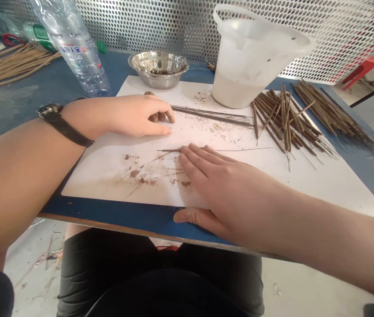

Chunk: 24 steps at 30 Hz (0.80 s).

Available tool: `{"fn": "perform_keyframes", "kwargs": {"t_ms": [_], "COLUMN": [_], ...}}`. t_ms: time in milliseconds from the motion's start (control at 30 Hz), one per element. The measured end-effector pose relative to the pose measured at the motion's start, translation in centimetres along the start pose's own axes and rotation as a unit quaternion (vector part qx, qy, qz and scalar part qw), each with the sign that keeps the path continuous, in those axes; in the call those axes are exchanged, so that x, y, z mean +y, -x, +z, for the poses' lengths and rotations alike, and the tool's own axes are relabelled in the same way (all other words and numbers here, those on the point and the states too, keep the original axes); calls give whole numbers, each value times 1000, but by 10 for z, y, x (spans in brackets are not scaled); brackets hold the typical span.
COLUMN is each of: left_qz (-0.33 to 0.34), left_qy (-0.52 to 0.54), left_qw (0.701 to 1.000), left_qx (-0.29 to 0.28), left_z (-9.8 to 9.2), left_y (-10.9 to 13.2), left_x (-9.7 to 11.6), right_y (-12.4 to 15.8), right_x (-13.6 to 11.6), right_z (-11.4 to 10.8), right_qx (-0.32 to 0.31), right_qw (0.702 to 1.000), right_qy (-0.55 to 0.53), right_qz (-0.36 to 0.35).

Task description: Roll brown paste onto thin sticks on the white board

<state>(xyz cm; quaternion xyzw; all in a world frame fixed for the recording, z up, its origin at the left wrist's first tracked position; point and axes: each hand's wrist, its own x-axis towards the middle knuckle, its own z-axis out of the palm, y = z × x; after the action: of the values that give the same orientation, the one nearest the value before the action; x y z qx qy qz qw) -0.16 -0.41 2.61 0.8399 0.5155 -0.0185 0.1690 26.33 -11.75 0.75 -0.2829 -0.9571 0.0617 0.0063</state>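
My right hand (216, 180) lies flat on the white board (101, 176), its fingers stretched over a thin brown stick (170, 150) with a fine wire-like end (249, 149) running out to the right. My left hand (140, 115) rests on the board further back, fingers curled down around something I cannot make out. Just right of it lies a bundle of thin dark sticks (213, 115). Brown crumbs and smears (134, 174) mark the board left of my right hand.
A metal bowl (160, 81) and a translucent bucket (233, 88) stand behind. Brown coated sticks (286, 123) are heaped at the right, with another bundle (335, 114) beyond. A plastic bottle (77, 57) stands back left, near long tan strips (11, 68).
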Motion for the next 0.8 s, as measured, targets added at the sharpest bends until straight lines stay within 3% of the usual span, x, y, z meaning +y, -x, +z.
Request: {"fn": "perform_keyframes", "kwargs": {"t_ms": [100,300,533,800], "left_qz": [13,4,15,17], "left_qy": [4,-3,4,-9], "left_qw": [1000,1000,1000,1000], "left_qx": [5,6,2,9], "left_z": [0,1,-1,-1], "left_y": [0,-2,1,2], "left_x": [-2,-5,2,1], "right_y": [-3,-17,11,-15], "right_x": [3,35,9,31], "right_z": [0,-1,-10,-6], "right_qx": [11,0,-27,-42], "right_qw": [1000,999,998,997], "right_qy": [-1,-45,-54,-67], "right_qz": [4,-14,-9,18]}}
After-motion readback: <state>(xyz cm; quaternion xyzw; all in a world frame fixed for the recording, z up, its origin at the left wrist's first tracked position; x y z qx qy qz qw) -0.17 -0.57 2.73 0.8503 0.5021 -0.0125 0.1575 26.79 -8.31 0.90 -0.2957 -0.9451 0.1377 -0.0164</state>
